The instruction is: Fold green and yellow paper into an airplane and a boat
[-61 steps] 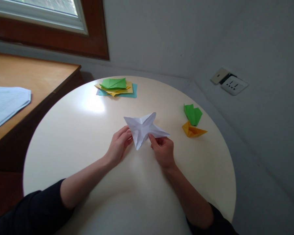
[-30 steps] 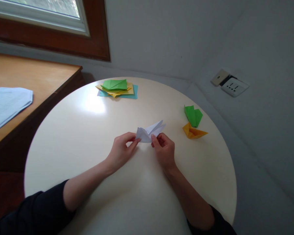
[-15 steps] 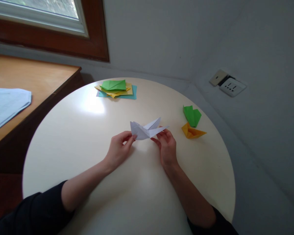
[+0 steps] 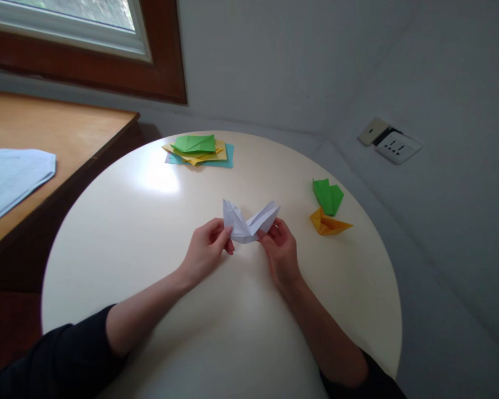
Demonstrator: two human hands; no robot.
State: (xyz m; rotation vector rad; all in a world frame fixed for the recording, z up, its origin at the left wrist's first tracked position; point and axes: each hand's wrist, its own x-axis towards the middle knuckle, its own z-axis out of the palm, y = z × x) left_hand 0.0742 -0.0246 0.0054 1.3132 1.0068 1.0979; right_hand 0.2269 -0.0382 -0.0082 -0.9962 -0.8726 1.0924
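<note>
Wings lifted, white paper fold (image 4: 249, 224) between both grips.

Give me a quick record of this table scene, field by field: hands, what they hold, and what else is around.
left hand: pinches the left end of the white folded paper
right hand: pinches its right end
surface: round cream table
far edge: stack of coloured sheets, green on top
right side: green folded piece beside orange folded piece
left: wooden desk with pale papers
</note>
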